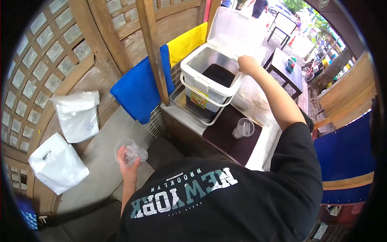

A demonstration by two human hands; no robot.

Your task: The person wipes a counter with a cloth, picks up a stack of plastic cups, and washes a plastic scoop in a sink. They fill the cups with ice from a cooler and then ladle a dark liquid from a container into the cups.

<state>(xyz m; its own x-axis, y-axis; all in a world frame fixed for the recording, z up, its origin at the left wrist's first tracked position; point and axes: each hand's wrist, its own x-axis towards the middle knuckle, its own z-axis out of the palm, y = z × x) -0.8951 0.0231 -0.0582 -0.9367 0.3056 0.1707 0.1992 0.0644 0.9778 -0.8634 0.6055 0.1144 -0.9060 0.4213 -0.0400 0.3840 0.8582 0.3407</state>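
My left hand (130, 169) is wrapped round a clear plastic cup (121, 149), which holds clear pieces that look like ice. My right hand (248, 65) is closed at the right rim of a clear bin (193, 66) with a white rim and handle. Whatever its fingers grip is hidden. Dark liquid (219, 75) fills the lower part of the bin, and its translucent lid (236, 26) stands open at the back. Another clear cup (243, 128) rests on the dark mat (229, 139) in front of the bin, near several bagged clear cups or lids (252, 99).
White plastic bags (58, 163) lie at the left. Blue cloth (137, 90) and yellow cloth (187, 43) hang beside a wooden post (152, 48). Beyond the counter stand a dark table (284, 70) and a person (259, 8). A blue sheet (342, 151) is at the right.
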